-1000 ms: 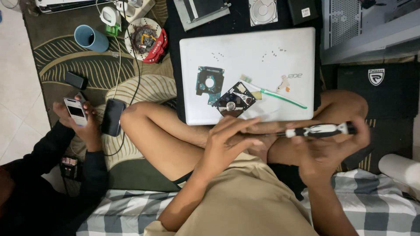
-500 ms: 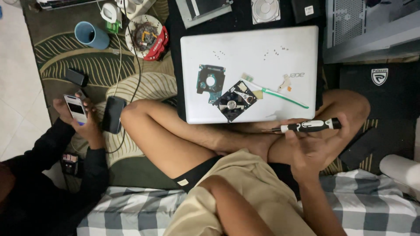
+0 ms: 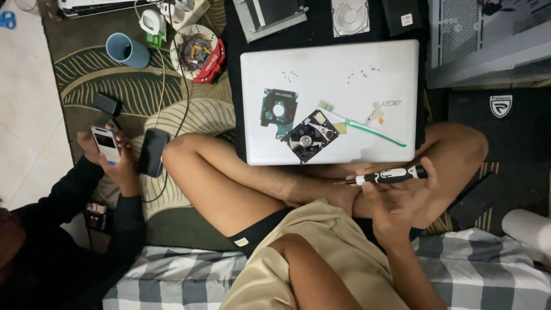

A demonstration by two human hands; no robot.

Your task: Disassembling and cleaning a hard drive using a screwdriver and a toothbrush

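Right hand (image 3: pixel 402 198) at lower right, fingers closed around black-and-white screwdriver (image 3: pixel 385 175), held level just below white laptop (image 3: pixel 344 63). Left hand out of frame; only forearm visible at bottom centre.

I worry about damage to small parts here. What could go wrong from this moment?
1. The opened hard drive lies at the near edge of the closed laptop, so a knee might knock it off.
2. The tiny screws sit loose on the lid and could roll away.
3. The right hand holds the screwdriver with its tip near the bare leg.
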